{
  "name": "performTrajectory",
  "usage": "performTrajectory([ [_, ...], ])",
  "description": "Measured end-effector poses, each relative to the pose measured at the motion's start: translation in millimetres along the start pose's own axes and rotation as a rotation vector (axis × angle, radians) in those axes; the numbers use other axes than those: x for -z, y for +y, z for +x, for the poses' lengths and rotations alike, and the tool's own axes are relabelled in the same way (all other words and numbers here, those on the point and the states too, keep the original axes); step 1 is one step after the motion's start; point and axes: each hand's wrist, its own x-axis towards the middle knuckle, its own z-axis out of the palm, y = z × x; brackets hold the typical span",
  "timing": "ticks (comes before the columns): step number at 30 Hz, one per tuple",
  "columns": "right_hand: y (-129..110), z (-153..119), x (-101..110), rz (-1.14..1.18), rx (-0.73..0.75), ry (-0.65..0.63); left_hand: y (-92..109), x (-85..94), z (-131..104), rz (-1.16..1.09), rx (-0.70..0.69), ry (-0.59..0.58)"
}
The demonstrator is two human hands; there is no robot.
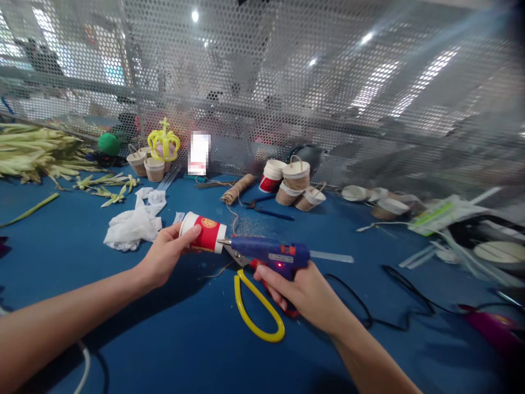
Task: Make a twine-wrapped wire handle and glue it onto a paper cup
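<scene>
My left hand [166, 249] is closed around a red and white paper cup [208, 241], which lies on its side in the air with its base toward the right. In my right hand [301, 290] is a blue hot glue gun [266, 250], its red light lit and a clear glue stick [333, 256] poking out of the back. The metal nozzle meets the cup near its base edge; whether glue is coming out cannot be made out. Under the glue gun lie scissors [262, 314] with yellow handles, partly hidden by my right hand and the gun.
Behind are a twine roll [238, 189], pliers [268, 210], another red and white cup [272, 176] and twine-wrapped cups [296, 175]. White crumpled plastic [133, 224] lies left, near a yellow crown [164, 143]. A black cable [369, 312] winds right. Perforated metal mesh [246, 71] stands at the back.
</scene>
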Motion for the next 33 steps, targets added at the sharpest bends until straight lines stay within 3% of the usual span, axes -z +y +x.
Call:
performTrajectory([
  [33,3.1,-0.7,-1.3,-0.097,0.050,-0.032,3.9,0.1,-0.6,-0.032,0.021,0.049],
])
